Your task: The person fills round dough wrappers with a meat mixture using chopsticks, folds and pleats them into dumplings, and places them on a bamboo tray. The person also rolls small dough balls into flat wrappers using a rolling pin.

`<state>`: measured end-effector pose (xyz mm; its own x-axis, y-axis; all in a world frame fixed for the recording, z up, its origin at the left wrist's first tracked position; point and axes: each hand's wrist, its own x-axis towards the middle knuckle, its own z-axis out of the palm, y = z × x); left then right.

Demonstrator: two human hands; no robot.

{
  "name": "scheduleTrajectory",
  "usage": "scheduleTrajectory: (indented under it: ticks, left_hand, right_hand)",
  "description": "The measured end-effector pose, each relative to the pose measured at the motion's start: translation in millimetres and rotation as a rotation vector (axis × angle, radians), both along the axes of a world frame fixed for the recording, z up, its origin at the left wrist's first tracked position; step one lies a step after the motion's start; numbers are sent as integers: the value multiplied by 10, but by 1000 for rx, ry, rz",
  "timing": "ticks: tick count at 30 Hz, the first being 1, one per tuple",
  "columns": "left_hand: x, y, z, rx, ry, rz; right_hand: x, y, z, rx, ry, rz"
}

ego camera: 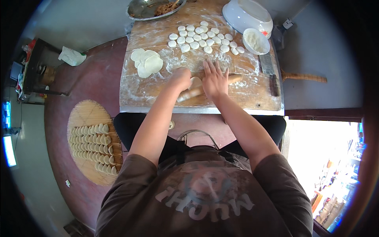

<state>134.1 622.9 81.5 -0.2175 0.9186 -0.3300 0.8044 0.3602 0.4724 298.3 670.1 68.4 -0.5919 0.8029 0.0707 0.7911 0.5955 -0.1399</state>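
My left hand (181, 79) has its fingers closed on the left edge of a round dough wrapper (195, 82). Across that wrapper lies a wooden rolling pin (189, 94), slanting up to the right. My right hand (215, 80) rests palm down over the pin, its fingers stretched forward past it. To the left is an overlapping pile of rolled dough wrappers (149, 62). Several small flattened dough pieces (194, 45) are spread beyond my hands on the floured wooden board (174, 106).
A metal basin (139, 11) of filling stands far left. At far right are a large white basin (237, 14), a flour bowl (262, 32) and a cleaver (267, 66). Rows of filled dumplings (91, 145) sit on a round woven mat (86, 111) at lower left.
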Motion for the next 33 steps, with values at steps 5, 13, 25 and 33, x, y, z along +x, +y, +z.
scheduleTrajectory:
  ticks: [5,13,25,33]
  left_hand:
    - [46,25,-234,202,-36,-6]
    - [91,584,-445,450,56,415]
    - [620,429,-243,320,-58,48]
    - [502,422,-355,329,-268,130]
  right_hand:
    - [-57,-1,-116,21,58,76]
    - [680,-460,-48,-4,132,123]
    - [283,711,-111,246,-29,-82]
    - [901,68,-31,28,23,162]
